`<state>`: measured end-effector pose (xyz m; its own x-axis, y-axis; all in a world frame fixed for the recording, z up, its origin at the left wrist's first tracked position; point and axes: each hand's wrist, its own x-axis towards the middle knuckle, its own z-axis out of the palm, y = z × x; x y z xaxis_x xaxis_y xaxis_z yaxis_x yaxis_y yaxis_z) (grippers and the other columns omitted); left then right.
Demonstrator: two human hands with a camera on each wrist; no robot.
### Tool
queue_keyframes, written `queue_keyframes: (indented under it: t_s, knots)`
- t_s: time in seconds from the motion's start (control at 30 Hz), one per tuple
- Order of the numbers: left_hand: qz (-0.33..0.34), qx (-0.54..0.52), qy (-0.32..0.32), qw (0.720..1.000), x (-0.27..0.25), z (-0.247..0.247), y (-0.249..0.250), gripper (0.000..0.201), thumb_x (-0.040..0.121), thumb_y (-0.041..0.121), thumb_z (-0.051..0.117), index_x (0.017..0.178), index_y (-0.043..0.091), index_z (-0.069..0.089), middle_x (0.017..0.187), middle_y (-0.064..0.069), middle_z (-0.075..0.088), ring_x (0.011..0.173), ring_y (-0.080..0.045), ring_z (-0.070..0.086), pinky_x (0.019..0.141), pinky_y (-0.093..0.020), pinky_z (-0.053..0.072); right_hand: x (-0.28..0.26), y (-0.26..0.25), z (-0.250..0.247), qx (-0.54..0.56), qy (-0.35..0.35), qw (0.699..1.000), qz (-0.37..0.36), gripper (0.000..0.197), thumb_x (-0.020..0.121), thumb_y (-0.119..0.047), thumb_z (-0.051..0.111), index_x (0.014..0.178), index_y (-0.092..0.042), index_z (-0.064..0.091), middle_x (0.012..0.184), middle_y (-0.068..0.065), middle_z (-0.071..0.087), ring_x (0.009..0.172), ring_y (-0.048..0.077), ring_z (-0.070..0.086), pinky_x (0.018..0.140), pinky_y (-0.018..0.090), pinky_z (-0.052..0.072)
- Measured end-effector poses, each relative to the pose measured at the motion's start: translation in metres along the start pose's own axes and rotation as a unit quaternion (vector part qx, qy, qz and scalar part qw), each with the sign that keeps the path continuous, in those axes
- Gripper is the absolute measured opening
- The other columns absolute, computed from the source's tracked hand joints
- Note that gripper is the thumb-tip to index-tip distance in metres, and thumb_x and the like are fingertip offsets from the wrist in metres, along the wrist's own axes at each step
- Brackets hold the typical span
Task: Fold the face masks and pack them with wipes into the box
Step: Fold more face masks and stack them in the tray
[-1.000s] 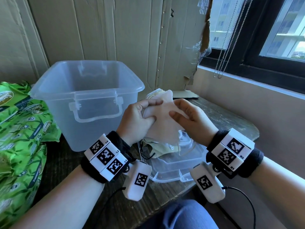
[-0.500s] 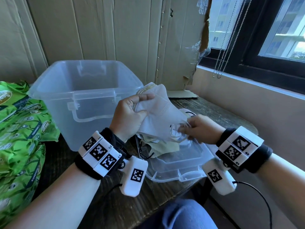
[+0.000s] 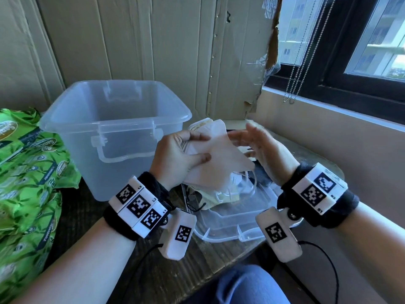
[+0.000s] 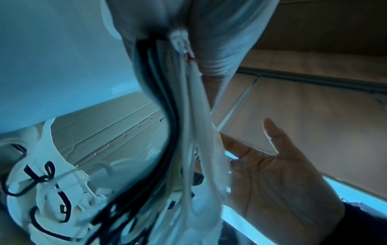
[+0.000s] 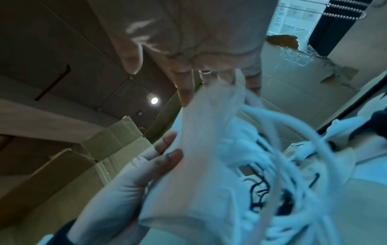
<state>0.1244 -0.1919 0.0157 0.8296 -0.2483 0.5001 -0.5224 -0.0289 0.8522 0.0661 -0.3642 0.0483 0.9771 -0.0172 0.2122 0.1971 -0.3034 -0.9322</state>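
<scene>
A person's left hand pinches a stack of folded white fabric face masks in the air just right of the clear, open-topped plastic storage box, thumb across the near face and fingers curled behind the upper left edge. The stack's long axis slopes from that held corner, up by the box rim, down and to the right toward its pointed lower tip, so the free end lies on the right hand's side. The right hand hovers just beyond that sloping edge, fingers straight and spread, palm turned toward the masks and gripping nothing; whether its fingertips brush the fabric cannot be told through the motion blur. In the left wrist view, white and black ear loops hang loose below the pinch, with the open palm close beside them. More masks, one pale yellow, lie heaped on the clear plastic lid resting flat on the dark wooden table beneath the hands. The green printed wipes packs sit left of the box, well apart from both hands. The box appears to hold nothing yet, and its mouth lies left of the grip, so the left hand looks the nearer one for the drop.
</scene>
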Motion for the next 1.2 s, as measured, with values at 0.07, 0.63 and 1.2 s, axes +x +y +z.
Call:
queue_keyframes:
  t_s: [0.07,0.63,1.2]
  knots:
    - [0.015,0.015,-0.011,1.000,-0.001,0.000,0.002,0.040,0.064,0.000,0.081,0.080,0.032,0.066,0.085,0.021,0.065,0.076,0.016,0.058,0.086,-0.013,0.046,0.000,0.004,0.002,-0.079,-0.006,0.997,-0.006,0.034,0.072,-0.048,0.067,0.088,-0.019,0.069,0.103,0.009,0.066,0.095,0.022,0.061,0.088,0.038,0.045]
    - [0.041,-0.025,-0.017,0.999,0.000,0.003,-0.001,0.028,0.079,-0.006,0.067,0.085,0.021,0.068,0.091,0.016,0.068,0.088,0.011,0.061,0.085,-0.005,0.040,0.002,0.027,-0.001,-0.295,-0.073,0.946,0.115,0.040,0.083,-0.039,0.063,0.068,-0.002,0.062,0.056,0.000,0.054,0.048,0.009,0.046,0.057,0.027,0.038]
    - [0.039,-0.014,-0.038,0.998,-0.002,0.007,-0.002,0.040,0.068,0.014,0.066,0.100,0.035,0.056,0.099,0.018,0.064,0.092,-0.004,0.061,0.094,-0.029,0.047,0.004,0.007,0.010,-0.133,0.241,0.952,-0.133,0.022,0.062,-0.012,0.083,0.059,-0.021,0.063,0.059,-0.002,0.064,0.057,0.011,0.054,0.067,0.032,0.052]
